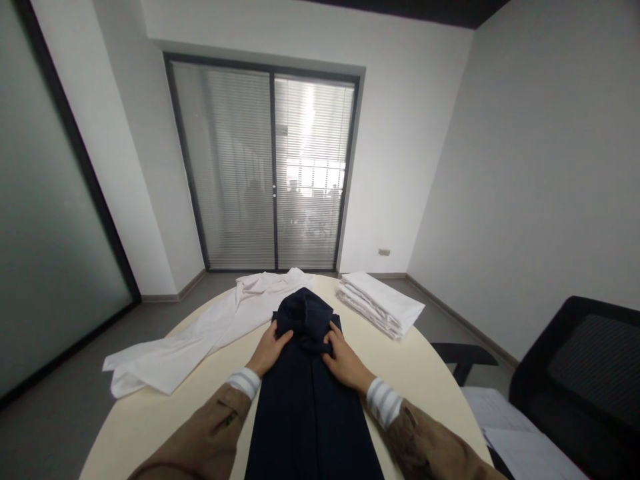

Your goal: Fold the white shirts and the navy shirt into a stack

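A dark navy garment [305, 400] lies lengthwise on the round cream table [430, 367], with its hood end bunched up at the far side. My left hand [270, 350] rests on the garment's left edge near the hood, fingers curled onto the cloth. My right hand [343, 360] presses on the right side of the same fold, fingers laid over the dark fabric. Both hands sit close together just below the bunched hood.
A white garment [200, 337] is spread across the table's left side and hangs over its edge. A stack of folded white cloth [380, 303] sits at the far right. A black chair [575, 373] stands on the right, papers [505, 427] below it. Glass doors with blinds [270, 167] are ahead.
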Motion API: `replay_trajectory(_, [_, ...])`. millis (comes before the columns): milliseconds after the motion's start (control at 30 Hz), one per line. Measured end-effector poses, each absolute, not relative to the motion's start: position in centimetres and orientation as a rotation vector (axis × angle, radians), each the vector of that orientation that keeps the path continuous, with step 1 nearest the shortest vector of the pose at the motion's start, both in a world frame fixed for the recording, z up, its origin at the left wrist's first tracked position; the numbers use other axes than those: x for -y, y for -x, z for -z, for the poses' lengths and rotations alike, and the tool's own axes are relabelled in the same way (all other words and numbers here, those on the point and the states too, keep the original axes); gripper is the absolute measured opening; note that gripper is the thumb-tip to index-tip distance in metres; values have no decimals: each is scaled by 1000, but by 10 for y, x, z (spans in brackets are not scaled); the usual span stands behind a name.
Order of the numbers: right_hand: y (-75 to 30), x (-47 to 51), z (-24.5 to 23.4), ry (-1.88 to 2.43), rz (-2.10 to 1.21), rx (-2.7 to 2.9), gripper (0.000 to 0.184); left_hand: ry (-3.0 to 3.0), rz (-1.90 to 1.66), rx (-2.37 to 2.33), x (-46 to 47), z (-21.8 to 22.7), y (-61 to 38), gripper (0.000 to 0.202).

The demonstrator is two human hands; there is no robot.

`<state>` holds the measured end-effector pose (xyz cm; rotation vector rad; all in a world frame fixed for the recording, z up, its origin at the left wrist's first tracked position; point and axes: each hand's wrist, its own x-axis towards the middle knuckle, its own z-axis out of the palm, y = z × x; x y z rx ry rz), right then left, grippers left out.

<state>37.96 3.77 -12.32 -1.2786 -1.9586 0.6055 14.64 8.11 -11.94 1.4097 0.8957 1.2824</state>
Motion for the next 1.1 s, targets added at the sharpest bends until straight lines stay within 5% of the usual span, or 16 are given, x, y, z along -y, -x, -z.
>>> replay_trajectory(267, [-384, -52, 122, 1095, -668, 1724, 21, -1392, -1354, -814, -81, 119, -142, 57])
replay_trajectory(500, [-402, -42, 105, 967, -854, 1563, 82, -1519, -1375, -805, -50, 96, -135, 47])
replay_trajectory(833, [-434, 31, 76, 983, -1171, 1982, 62, -1621, -767, -589, 19, 97, -96, 56])
replay_trajectory(967, [-434, 41, 60, 821, -1264, 2142, 41, -1526, -983, -798, 16, 102, -96, 52])
replay_trajectory(1100, [-431, 40, 59, 781, -1314, 2006, 54, -1334, -1211, -1148, 2, 120, -108, 55])
